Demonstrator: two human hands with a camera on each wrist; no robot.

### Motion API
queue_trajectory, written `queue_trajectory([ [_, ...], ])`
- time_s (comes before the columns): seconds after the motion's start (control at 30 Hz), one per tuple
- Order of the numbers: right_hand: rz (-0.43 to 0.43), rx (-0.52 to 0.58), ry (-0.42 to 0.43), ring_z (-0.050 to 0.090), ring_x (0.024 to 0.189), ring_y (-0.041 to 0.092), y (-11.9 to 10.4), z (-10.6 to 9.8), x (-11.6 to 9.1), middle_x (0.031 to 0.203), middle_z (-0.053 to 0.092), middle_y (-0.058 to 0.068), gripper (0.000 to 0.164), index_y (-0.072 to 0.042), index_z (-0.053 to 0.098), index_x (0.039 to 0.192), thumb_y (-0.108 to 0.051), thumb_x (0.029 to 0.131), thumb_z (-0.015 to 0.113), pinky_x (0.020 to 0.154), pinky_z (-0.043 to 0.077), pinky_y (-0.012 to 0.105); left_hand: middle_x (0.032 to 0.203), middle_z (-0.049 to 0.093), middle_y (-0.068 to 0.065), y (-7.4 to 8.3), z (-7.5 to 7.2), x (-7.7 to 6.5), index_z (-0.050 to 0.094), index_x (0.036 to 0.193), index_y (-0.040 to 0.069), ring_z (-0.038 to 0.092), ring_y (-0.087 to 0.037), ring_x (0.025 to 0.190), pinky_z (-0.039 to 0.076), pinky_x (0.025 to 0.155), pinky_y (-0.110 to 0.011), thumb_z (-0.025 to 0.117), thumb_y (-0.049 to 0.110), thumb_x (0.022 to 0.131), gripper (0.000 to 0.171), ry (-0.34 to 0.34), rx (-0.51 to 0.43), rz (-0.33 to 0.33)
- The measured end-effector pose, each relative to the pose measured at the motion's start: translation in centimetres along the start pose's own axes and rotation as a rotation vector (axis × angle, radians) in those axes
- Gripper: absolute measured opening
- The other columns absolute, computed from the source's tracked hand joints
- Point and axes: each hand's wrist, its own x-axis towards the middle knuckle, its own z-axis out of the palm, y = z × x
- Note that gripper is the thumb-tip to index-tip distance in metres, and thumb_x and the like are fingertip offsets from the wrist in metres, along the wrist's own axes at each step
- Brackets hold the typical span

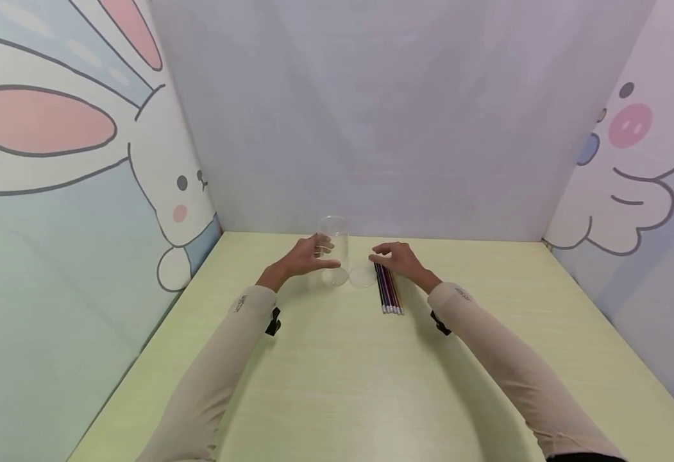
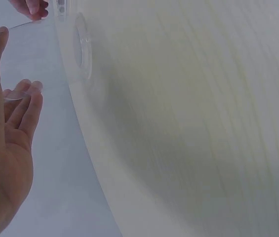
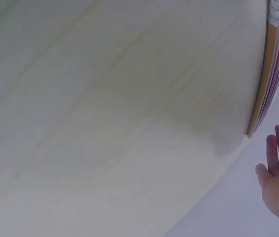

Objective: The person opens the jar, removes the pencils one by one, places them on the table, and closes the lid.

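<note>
A clear cylindrical container (image 1: 341, 247) stands upright near the back of the table. My left hand (image 1: 308, 256) is around its left side, thumb in front and fingers toward the back. In the left wrist view, the left hand (image 2: 11, 133) has its thumb well apart from lightly bent fingers; firm contact with the clear wall cannot be told. A transparent round disc (image 1: 362, 277) lies flat beside the container. My right hand (image 1: 400, 260) hovers at the far end of a row of several pencils (image 1: 388, 292). Its fingers look extended in the right wrist view, apart from the pencils (image 3: 272, 64).
The pale wood-grain table (image 1: 325, 385) meets a plain grey back wall (image 1: 360, 128). Side walls carry cartoon animals, including a rabbit (image 1: 163, 173) at left. Dark straps sit under both wrists.
</note>
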Motion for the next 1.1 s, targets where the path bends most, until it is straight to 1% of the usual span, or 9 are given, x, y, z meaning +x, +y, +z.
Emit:
queue_trajectory([
  [0.13, -0.046, -0.025, -0.152, 0.062, 0.127, 0.032, -0.8, 0.4, 0.1, 0.136, 0.067, 0.015, 0.06, -0.005, 0.065, 0.14, -0.044, 0.096, 0.076, 0.106, 0.051, 0.051, 0.145, 0.056, -0.026, 0.0, -0.1, 0.0, 0.044, 0.145, -0.006, 0.058, -0.038, 0.133, 0.049, 0.111, -0.048, 0.082, 0.03, 0.092, 0.074, 0.002, -0.01, 0.0],
  [0.23, -0.086, -0.058, -0.24, 0.055, 0.136, 0.031, -1.5, 0.7, 0.0, 0.143, 0.062, 0.014, 0.071, -0.005, 0.061, 0.144, -0.047, 0.091, 0.08, 0.12, 0.036, 0.052, 0.145, 0.056, -0.026, 0.0, -0.1, 0.1, 0.045, 0.145, -0.006, 0.058, -0.038, 0.133, 0.049, 0.111, -0.048, 0.082, 0.03, 0.092, 0.074, 0.001, -0.006, 0.002],
  [0.37, -0.14, -0.098, -0.288, 0.053, 0.137, 0.033, -2.4, 1.1, -0.3, 0.145, 0.061, 0.014, 0.078, -0.003, 0.06, 0.144, -0.05, 0.086, 0.084, 0.127, 0.018, 0.056, 0.144, 0.057, -0.026, -0.1, -0.1, 0.1, 0.045, 0.144, -0.005, 0.058, -0.038, 0.132, 0.049, 0.11, -0.047, 0.083, 0.03, 0.092, 0.073, 0.0, 0.005, 0.005],
  [0.53, -0.172, -0.158, -0.302, 0.054, 0.136, 0.035, -2.6, 1.5, -0.4, 0.142, 0.063, 0.016, 0.082, -0.001, 0.062, 0.142, -0.053, 0.083, 0.085, 0.126, 0.019, 0.059, 0.145, 0.057, -0.026, -0.1, 0.0, 0.0, 0.045, 0.145, -0.005, 0.058, -0.037, 0.133, 0.05, 0.11, -0.046, 0.082, 0.029, 0.092, 0.073, -0.008, 0.009, 0.001],
  [0.67, -0.158, -0.155, -0.3, 0.054, 0.135, 0.036, -2.6, 1.5, -0.3, 0.141, 0.063, 0.017, 0.078, -0.002, 0.063, 0.141, -0.049, 0.084, 0.085, 0.126, 0.022, 0.057, 0.145, 0.057, -0.026, -0.1, 0.0, 0.1, 0.045, 0.145, -0.006, 0.058, -0.037, 0.133, 0.049, 0.111, -0.046, 0.082, 0.028, 0.092, 0.073, -0.003, 0.0, 0.005],
  [0.8, -0.144, -0.147, -0.293, 0.057, 0.132, 0.034, -2.6, 1.3, -0.2, 0.141, 0.063, 0.016, 0.077, -0.003, 0.063, 0.142, -0.05, 0.084, 0.085, 0.122, 0.031, 0.056, 0.144, 0.057, -0.026, 0.0, 0.0, 0.1, 0.044, 0.146, -0.006, 0.058, -0.037, 0.132, 0.049, 0.111, -0.046, 0.083, 0.029, 0.092, 0.075, 0.002, 0.003, 0.003],
  [0.93, -0.129, -0.129, -0.285, 0.057, 0.132, 0.032, -2.9, 0.6, 0.1, 0.144, 0.061, 0.015, 0.078, -0.006, 0.061, 0.144, -0.051, 0.085, 0.084, 0.115, 0.043, 0.052, 0.146, 0.056, -0.025, 0.1, 0.1, 0.0, 0.043, 0.147, -0.006, 0.058, -0.037, 0.133, 0.049, 0.111, -0.046, 0.083, 0.03, 0.092, 0.076, -0.004, -0.002, -0.008],
  [1.0, -0.135, -0.121, -0.275, 0.056, 0.132, 0.033, -3.1, 0.0, 0.4, 0.145, 0.06, 0.015, 0.078, -0.005, 0.06, 0.145, -0.05, 0.085, 0.084, 0.109, 0.048, 0.051, 0.146, 0.056, -0.026, 0.2, 0.1, 0.0, 0.043, 0.147, -0.006, 0.057, -0.037, 0.134, 0.048, 0.112, -0.047, 0.083, 0.03, 0.092, 0.076, -0.006, -0.009, -0.012],
  [1.1, -0.169, -0.103, -0.258, 0.058, 0.13, 0.035, -3.6, -1.2, 1.1, 0.145, 0.06, 0.016, 0.079, -0.003, 0.059, 0.145, -0.049, 0.086, 0.084, 0.105, 0.051, 0.051, 0.146, 0.056, -0.026, 0.2, 0.0, -0.1, 0.044, 0.146, -0.005, 0.057, -0.036, 0.134, 0.048, 0.112, -0.046, 0.083, 0.029, 0.092, 0.075, -0.003, -0.013, -0.014],
])
